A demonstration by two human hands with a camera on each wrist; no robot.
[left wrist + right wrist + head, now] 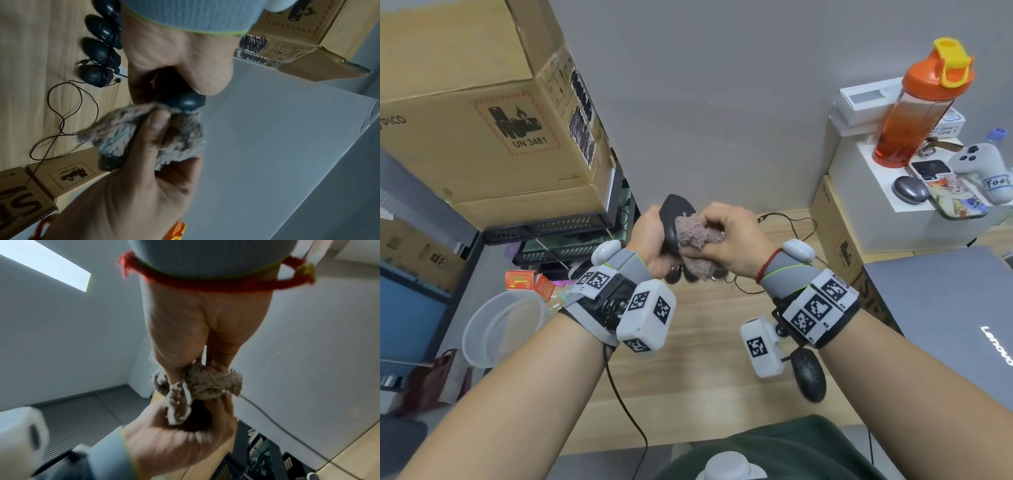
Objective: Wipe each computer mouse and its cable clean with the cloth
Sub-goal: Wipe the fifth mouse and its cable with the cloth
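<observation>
My left hand (650,240) grips a black computer mouse (674,214) raised above the wooden desk (705,370), nose pointing up. My right hand (732,236) pinches a fuzzy grey-pink cloth (697,240) and presses it against the mouse's right side. In the left wrist view the cloth (121,131) wraps under the mouse (185,100). In the right wrist view the cloth (207,386) bunches between both hands. Another black mouse (808,375) lies on the desk below my right wrist. Several more mice (98,50) sit in a row with loose cables (61,113).
A big cardboard box (482,113) stands at the left, a smaller box (839,240) at the right with white boxes and an orange bottle (917,109) on top. A closed laptop (955,315) lies right. A clear plastic bowl (503,325) sits off the desk's left edge.
</observation>
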